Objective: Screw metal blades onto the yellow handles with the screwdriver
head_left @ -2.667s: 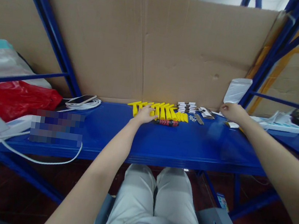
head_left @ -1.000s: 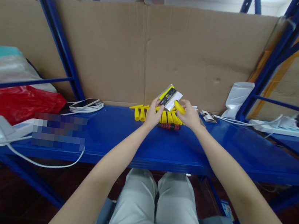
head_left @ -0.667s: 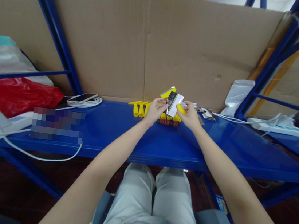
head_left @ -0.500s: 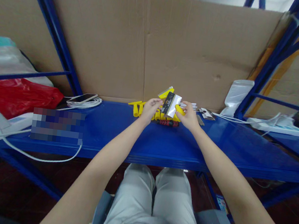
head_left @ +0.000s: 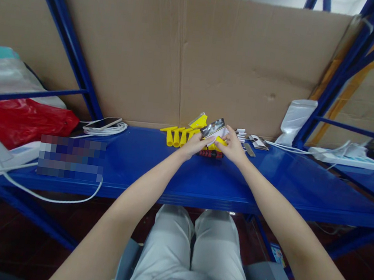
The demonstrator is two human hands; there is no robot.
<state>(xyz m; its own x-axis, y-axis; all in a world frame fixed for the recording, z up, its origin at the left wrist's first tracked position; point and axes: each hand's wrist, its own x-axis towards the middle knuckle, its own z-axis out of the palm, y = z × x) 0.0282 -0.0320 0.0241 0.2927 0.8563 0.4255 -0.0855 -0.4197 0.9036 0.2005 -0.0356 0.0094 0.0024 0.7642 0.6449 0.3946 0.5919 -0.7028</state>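
Observation:
A black-and-white packaging card [head_left: 213, 128] is held up between my two hands, tilted compared with the table. My left hand [head_left: 194, 144] pinches its lower left side, fingers closed. My right hand [head_left: 234, 145] is closed round a yellow-handled tool [head_left: 220, 141] and touches the card's right side. The tool's working end is hidden behind the card and fingers. Just left of my left hand, several yellow plastic tools [head_left: 173, 136] stand in a row. Behind the card lies a yellow piece in clear wrapping [head_left: 199, 120]. Beneath my hands is a red-and-black screwdriver-like handle [head_left: 210, 153].
The blue shelf table [head_left: 128, 164] backs onto a cardboard wall [head_left: 238, 64]. Right of my hands lie small cards [head_left: 259, 142] and a flat metal piece [head_left: 249, 149]. A phone [head_left: 104, 122] on coiled white cable, a red bag [head_left: 24, 119] and a power strip [head_left: 346, 158] flank the work.
The card has tipped back and turned so that its face shows less. My left hand has moved right and down onto it; the wrapped yellow piece behind sits further left.

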